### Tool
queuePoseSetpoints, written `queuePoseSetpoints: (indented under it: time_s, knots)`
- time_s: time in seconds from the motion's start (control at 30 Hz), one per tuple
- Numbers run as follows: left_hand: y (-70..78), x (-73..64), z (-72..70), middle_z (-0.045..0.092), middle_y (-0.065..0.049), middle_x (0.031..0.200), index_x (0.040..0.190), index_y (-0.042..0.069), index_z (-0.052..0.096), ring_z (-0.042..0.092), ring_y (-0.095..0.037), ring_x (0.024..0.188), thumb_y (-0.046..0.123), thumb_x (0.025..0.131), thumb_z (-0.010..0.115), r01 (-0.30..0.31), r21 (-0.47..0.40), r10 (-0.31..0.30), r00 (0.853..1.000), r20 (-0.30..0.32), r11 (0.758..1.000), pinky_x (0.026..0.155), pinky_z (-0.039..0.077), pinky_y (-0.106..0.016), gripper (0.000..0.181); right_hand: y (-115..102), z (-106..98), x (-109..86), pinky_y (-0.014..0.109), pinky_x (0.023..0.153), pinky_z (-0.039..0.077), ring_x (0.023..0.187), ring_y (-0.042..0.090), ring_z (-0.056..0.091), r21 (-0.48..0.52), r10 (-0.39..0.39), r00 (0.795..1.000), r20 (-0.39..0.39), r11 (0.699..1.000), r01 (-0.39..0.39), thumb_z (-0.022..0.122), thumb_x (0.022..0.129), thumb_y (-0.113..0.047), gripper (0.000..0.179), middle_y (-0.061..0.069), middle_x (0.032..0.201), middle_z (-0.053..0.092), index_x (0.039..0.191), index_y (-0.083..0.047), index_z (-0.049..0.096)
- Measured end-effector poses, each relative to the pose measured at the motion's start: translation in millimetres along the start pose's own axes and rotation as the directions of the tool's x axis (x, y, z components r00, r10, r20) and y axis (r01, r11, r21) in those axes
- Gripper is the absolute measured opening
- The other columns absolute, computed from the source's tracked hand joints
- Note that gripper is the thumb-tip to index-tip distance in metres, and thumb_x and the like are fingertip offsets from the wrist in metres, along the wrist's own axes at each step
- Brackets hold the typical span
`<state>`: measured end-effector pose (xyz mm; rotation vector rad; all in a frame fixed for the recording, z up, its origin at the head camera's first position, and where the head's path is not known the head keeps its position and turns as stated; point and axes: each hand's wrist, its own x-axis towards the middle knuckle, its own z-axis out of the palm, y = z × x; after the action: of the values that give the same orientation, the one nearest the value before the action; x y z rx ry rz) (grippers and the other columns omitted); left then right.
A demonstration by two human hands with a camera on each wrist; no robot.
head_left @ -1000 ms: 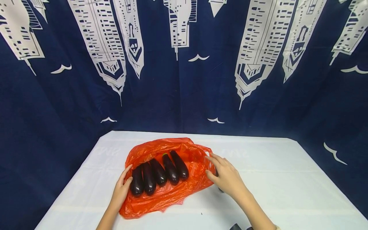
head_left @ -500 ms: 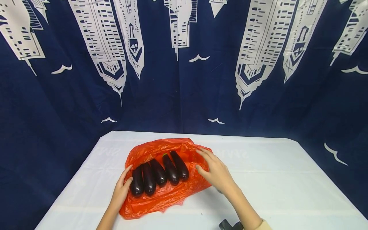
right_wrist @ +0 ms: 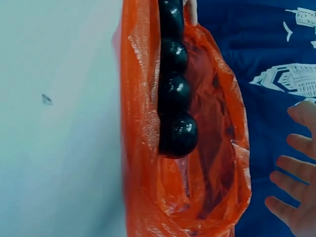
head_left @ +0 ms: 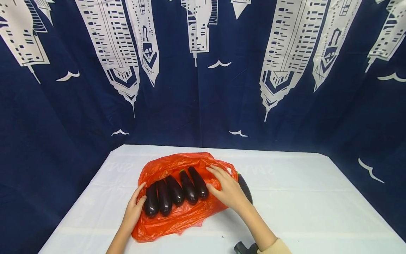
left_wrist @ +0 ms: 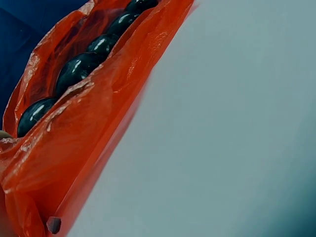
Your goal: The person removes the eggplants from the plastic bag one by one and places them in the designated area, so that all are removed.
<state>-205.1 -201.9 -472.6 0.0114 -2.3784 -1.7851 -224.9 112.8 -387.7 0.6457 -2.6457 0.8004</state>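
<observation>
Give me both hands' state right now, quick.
Left hand: at the edge of the red bag; cannot tell whether it grips.
Right hand: open, fingers spread, holding nothing.

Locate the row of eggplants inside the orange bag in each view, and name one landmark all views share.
Head: the eggplants lie left of centre, in the lower half, between the left hand and right hand.
Left wrist: the eggplants run diagonally through the upper left to the top edge.
Right wrist: the eggplants form a column down from the top edge, upper middle.
Shared landmark: the orange bag around them.
</observation>
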Motion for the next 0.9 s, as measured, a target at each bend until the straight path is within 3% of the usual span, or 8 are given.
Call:
queuePoseSetpoints:
  time_s: [0.17, 0.53, 0.9]
  knots:
    - [1.0, 1.3, 0.1, 0.024, -0.016, 0.148, 0.14, 0.013, 0.031, 0.016, -0.035, 0.138, 0.009, 0.094, 0.04, 0.015, -0.002, -0.015, 1.0, 0.0, 1.0, 0.108, 0.014, -0.061, 0.047, 3, 7, 3.0, 0.052, 0.099, 0.038, 0.127, 0.023, 0.042, 0.025, -0.011, 0.999, 0.035, 1.0, 0.01, 0.06, 0.084, -0.035, 0.051, -0.001, 0.138, 0.046, 0.132, -0.026, 0.046]
    - [1.6, 0.7, 0.3, 0.025, -0.016, 0.148, 0.14, 0.013, 0.031, 0.016, -0.035, 0.138, 0.01, 0.094, 0.04, 0.024, -0.005, -0.024, 1.0, 0.005, 1.0, 0.108, 0.014, -0.061, 0.047, 8, 23, 6.8, 0.06, 0.094, 0.038, 0.128, 0.025, 0.041, 0.065, -0.005, 0.997, 0.077, 0.998, 0.0, 0.06, 0.085, -0.033, 0.049, 0.0, 0.139, 0.044, 0.131, -0.023, 0.048]
    - [1.2, 0.8, 0.2, 0.025, -0.016, 0.148, 0.14, 0.013, 0.032, 0.016, -0.036, 0.138, 0.011, 0.094, 0.04, 0.02, 0.005, -0.02, 1.0, 0.0, 1.0, 0.107, 0.014, -0.061, 0.047, 14, 36, 9.3, 0.057, 0.096, 0.038, 0.129, 0.024, 0.04, 0.084, 0.018, 0.992, 0.126, 0.996, -0.029, 0.058, 0.086, -0.035, 0.047, -0.002, 0.14, 0.043, 0.131, -0.026, 0.048]
